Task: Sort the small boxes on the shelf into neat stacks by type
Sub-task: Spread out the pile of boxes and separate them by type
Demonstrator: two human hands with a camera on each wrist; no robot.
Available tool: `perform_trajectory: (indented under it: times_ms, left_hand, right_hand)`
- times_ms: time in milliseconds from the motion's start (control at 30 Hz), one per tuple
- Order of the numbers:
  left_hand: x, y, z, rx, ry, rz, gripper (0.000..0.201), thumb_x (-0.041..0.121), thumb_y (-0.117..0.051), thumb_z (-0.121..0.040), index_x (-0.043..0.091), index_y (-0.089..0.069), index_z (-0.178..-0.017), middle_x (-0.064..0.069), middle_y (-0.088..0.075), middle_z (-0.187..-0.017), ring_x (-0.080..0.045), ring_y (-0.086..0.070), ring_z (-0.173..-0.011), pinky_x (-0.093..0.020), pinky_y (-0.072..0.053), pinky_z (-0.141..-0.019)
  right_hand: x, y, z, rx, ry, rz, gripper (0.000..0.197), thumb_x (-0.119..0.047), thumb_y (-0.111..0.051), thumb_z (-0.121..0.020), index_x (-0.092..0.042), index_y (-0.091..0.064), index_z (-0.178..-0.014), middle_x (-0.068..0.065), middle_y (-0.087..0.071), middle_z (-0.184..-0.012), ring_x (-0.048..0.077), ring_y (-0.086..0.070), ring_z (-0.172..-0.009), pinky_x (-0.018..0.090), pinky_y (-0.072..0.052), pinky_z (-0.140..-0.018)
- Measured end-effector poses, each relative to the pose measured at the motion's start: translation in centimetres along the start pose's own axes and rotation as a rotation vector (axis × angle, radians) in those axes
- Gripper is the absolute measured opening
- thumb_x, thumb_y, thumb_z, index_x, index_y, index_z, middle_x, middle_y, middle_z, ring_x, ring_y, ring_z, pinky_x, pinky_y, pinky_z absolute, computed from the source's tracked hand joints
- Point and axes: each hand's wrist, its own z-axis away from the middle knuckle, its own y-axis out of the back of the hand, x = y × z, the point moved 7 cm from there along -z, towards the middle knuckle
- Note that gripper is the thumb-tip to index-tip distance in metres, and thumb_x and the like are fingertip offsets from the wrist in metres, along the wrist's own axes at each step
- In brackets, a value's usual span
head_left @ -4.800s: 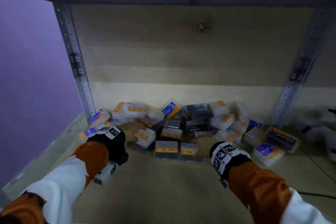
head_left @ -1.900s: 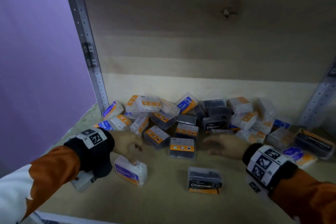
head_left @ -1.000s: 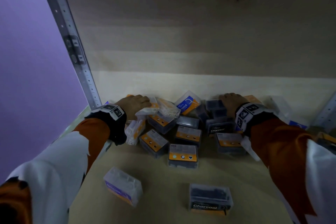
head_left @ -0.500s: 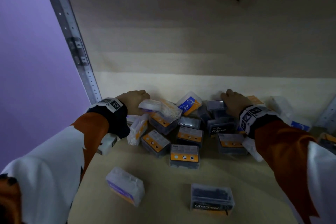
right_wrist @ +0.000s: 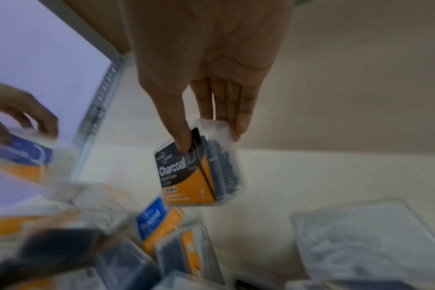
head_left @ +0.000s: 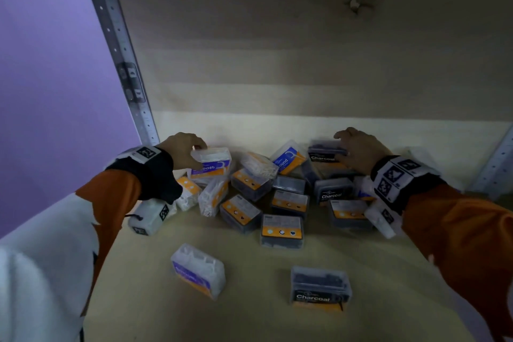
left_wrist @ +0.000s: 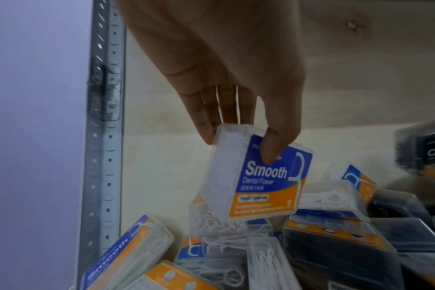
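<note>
A jumbled pile of small floss-pick boxes (head_left: 261,189) lies at the back of the wooden shelf (head_left: 249,300). My left hand (head_left: 183,151) pinches a white "Smooth" box (head_left: 212,161) (left_wrist: 256,176) and holds it above the pile's left side. My right hand (head_left: 358,148) pinches a dark "Charcoal" box (head_left: 326,151) (right_wrist: 201,166), lifted over the pile's right side. Nearer the front, a white box (head_left: 198,269) and a Charcoal box (head_left: 320,287) stand apart from the pile.
A perforated metal upright (head_left: 122,64) and a purple wall (head_left: 50,78) bound the shelf on the left. The wooden back panel (head_left: 305,64) rises just behind the pile. Another metal upright (head_left: 497,164) stands at the right.
Both hands reached into the back of the pile and have each lifted a box: the left a Smooth box, the right a Charcoal box.
</note>
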Motion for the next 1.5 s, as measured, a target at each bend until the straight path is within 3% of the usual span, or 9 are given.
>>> perform_trajectory:
  times_ms: [300,433,567,733,900,1000,1233,1367,1500]
  left_hand:
    - [-3.1,-0.8,5.2,-0.089,0.058,-0.024,0.047,0.023,-0.074,-0.077,0.013,-0.055,-0.119,-0.004,-0.057,-0.115,-0.017,-0.049,-0.088,-0.023,-0.038,-0.077]
    - [-4.6,-2.3,7.9,-0.198,0.104,-0.053,0.038,0.021,-0.074,-0.074,0.022,-0.05,-0.103,0.004,-0.051,-0.101,-0.017,-0.05,-0.084,-0.022,-0.039,-0.067]
    - [-5.4,-4.0,10.0,-0.254,0.089,-0.131,0.039,0.022,-0.073,-0.073,0.02,-0.048,-0.103,0.002,-0.053,-0.105,-0.017,-0.051,-0.087,-0.021,-0.038,-0.07]
    - [-5.5,-6.3,11.5,-0.32,0.062,-0.164,0.035,0.019,-0.071,-0.074,0.024,-0.043,-0.095,0.001,-0.057,-0.115,-0.011,-0.046,-0.084,-0.017,-0.034,-0.06]
    - [-6.3,-7.8,12.1,-0.375,0.073,-0.145,0.044,0.021,-0.07,-0.076,0.017,-0.05,-0.115,0.001,-0.056,-0.121,-0.012,-0.048,-0.087,-0.02,-0.038,-0.074]
    - [-6.6,-8.4,12.2,-0.383,0.066,-0.13,0.046,0.018,-0.07,-0.075,0.016,-0.052,-0.117,0.0,-0.056,-0.121,-0.014,-0.051,-0.091,-0.019,-0.037,-0.074]
    - [-7.5,-9.1,12.2,-0.383,0.058,-0.028,0.047,0.014,-0.07,-0.077,0.015,-0.054,-0.121,-0.001,-0.056,-0.122,-0.011,-0.048,-0.096,-0.01,-0.039,-0.066]
    - [-8.0,-9.3,11.9,-0.42,0.072,0.04,0.047,0.025,-0.069,-0.083,0.017,-0.054,-0.126,0.0,-0.056,-0.127,-0.015,-0.053,-0.114,-0.021,-0.041,-0.093]
    - [-8.4,-8.8,11.1,-0.427,0.062,0.097,0.039,0.036,-0.058,-0.09,0.017,-0.057,-0.124,0.001,-0.058,-0.128,-0.013,-0.053,-0.116,-0.015,-0.037,-0.093]
  right_hand:
    - [-4.2,0.8,6.7,-0.083,0.159,-0.015,0.044,-0.035,-0.057,-0.09,-0.015,-0.052,-0.13,0.008,-0.056,-0.126,0.024,-0.053,-0.113,0.03,-0.04,-0.091]
    - [-5.3,-0.9,9.7,-0.164,0.212,-0.063,0.044,-0.037,-0.059,-0.088,-0.018,-0.054,-0.128,0.003,-0.058,-0.127,0.019,-0.054,-0.115,0.027,-0.039,-0.092]
    - [-6.0,-3.7,11.5,-0.248,0.245,-0.029,0.05,-0.038,-0.058,-0.089,-0.02,-0.048,-0.135,-0.001,-0.054,-0.135,0.015,-0.052,-0.12,0.022,-0.039,-0.092]
    - [-5.7,-6.5,12.8,-0.297,0.25,-0.015,0.049,-0.04,-0.057,-0.089,-0.023,-0.047,-0.134,-0.003,-0.053,-0.133,0.012,-0.05,-0.12,0.023,-0.038,-0.095]
    - [-5.2,-8.3,13.5,-0.349,0.212,-0.043,0.044,-0.035,-0.059,-0.086,-0.022,-0.049,-0.127,-0.004,-0.056,-0.127,0.012,-0.054,-0.111,0.021,-0.04,-0.088]
    - [-4.7,-8.9,13.7,-0.368,0.175,-0.1,0.04,-0.031,-0.06,-0.086,-0.02,-0.05,-0.123,-0.004,-0.056,-0.121,0.007,-0.05,-0.094,0.018,-0.035,-0.075]
    - [-4.4,-9.3,13.5,-0.474,0.175,-0.197,0.022,-0.024,-0.06,-0.089,-0.024,-0.045,-0.105,-0.016,-0.043,-0.087,-0.002,-0.043,-0.072,0.01,-0.034,-0.066]
    - [-4.8,-8.9,12.7,-0.551,0.184,-0.191,0.027,-0.02,-0.055,-0.093,-0.012,-0.054,-0.119,-0.005,-0.051,-0.102,0.007,-0.048,-0.088,0.013,-0.037,-0.078]
    - [-6.2,-8.0,11.0,-0.552,0.205,-0.158,0.03,-0.019,-0.055,-0.093,-0.011,-0.054,-0.122,0.004,-0.059,-0.113,0.012,-0.053,-0.094,0.015,-0.038,-0.08]
